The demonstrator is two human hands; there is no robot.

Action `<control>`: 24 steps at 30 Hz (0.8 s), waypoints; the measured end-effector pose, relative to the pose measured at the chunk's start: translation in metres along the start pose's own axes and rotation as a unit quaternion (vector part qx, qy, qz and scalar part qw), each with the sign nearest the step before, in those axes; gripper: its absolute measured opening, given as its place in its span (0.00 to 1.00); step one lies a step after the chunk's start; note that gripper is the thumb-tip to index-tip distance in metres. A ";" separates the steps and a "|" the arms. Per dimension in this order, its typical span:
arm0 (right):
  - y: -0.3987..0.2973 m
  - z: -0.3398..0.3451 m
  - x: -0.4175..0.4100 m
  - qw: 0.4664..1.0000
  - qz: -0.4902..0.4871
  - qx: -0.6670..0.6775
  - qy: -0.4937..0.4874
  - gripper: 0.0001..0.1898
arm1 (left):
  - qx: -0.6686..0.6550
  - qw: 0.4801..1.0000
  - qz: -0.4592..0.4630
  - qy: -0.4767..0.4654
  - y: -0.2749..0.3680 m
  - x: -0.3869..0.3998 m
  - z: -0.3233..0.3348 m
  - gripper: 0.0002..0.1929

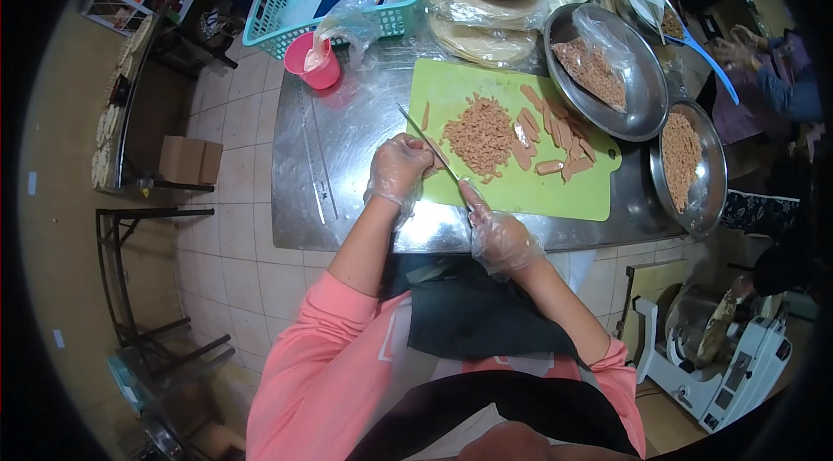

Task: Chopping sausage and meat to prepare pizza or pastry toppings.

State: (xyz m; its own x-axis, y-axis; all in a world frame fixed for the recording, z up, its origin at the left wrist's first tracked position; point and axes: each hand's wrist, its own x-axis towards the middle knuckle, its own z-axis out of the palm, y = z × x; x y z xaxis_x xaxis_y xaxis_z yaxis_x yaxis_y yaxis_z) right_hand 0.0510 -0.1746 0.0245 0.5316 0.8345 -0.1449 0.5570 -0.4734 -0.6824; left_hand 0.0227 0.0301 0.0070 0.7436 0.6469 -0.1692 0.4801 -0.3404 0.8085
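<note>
On a green cutting board (449, 80), my right hand (500, 233), in a clear plastic glove, grips a kitchen knife (423, 133) whose blade points up and left. My left hand (398, 165), gloved too, curls over the board's left edge, holding sausage strips (439, 163) against the blade; the fingers partly hide them. A heap of diced sausage (478, 136) lies to the right of the blade. Further right are several halved and sliced sausage pieces (569, 136). One thin strip (425, 115) rests alone near the board's upper left.
A steel bowl (641, 110) with a bag of minced filling overhangs the board's upper right; another bowl (719, 194) stands beside it. Bagged flatbreads (481, 48), a pink cup (322, 74) and a turquoise basket (397, 12) line the back. A ruler (315, 155) lies left. Co-workers are at right.
</note>
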 end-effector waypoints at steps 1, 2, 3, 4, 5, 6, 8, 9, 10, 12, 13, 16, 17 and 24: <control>-0.005 -0.002 -0.001 1.000 -0.001 0.001 0.000 0.30 | -0.004 1.000 -0.001 0.003 -0.003 0.000 0.000 0.14; -0.010 -0.006 -0.005 1.000 0.026 -0.013 -0.009 0.29 | -0.002 1.000 0.000 0.003 -0.005 0.001 0.000 0.14; -0.017 -0.010 -0.007 0.998 0.053 -0.028 -0.017 0.27 | 0.005 1.000 0.000 0.002 -0.007 0.002 0.000 0.13; -0.018 -0.011 -0.011 0.998 0.052 -0.028 -0.015 0.27 | 0.013 1.000 0.001 0.001 -0.009 0.002 0.001 0.13; -0.019 -0.011 -0.017 0.998 0.051 -0.045 -0.009 0.28 | 0.014 1.000 0.002 0.002 -0.014 0.004 0.003 0.13; -0.018 -0.011 -0.022 0.997 0.050 -0.063 -0.003 0.28 | 0.000 1.000 0.005 0.004 -0.016 0.004 0.004 0.13; -0.013 -0.007 -0.030 0.996 0.050 -0.072 0.002 0.28 | -0.014 1.000 0.010 0.007 -0.020 0.005 0.006 0.12; -0.009 -0.005 -0.033 0.995 0.053 -0.081 0.006 0.28 | 0.003 1.000 0.013 0.013 -0.017 0.004 0.006 0.13; -0.006 -0.003 -0.036 0.995 0.056 -0.081 0.009 0.28 | 0.020 0.999 0.017 0.020 -0.013 0.003 0.006 0.13; -0.004 -0.002 -0.040 0.990 0.072 -0.123 -0.018 0.30 | 0.012 1.000 0.009 0.015 -0.008 0.001 0.006 0.13; -0.006 -0.004 -0.042 0.990 0.072 -0.123 -0.018 0.30 | 0.003 1.000 -0.001 0.012 -0.007 0.001 0.005 0.13; -0.017 -0.018 -0.049 0.979 0.135 -0.140 -0.066 0.30 | -0.015 1.000 0.013 0.015 -0.017 0.005 0.006 0.12; -0.018 -0.022 -0.050 0.979 0.149 -0.112 -0.080 0.30 | -0.015 1.000 0.013 0.016 -0.021 0.005 0.005 0.12; -0.027 -0.037 -0.044 0.978 0.160 -0.087 -0.097 0.26 | 0.031 0.999 0.015 0.022 -0.001 -0.001 0.001 0.12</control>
State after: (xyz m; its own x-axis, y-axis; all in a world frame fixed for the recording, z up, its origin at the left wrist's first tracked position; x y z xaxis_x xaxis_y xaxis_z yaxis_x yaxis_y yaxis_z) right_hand 0.0357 -0.2091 0.0756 0.5752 0.6649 -0.4765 0.4906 -0.7466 -0.4494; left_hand 0.0213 0.0292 0.0059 0.7376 0.6644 -0.1204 0.4875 -0.4006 0.7758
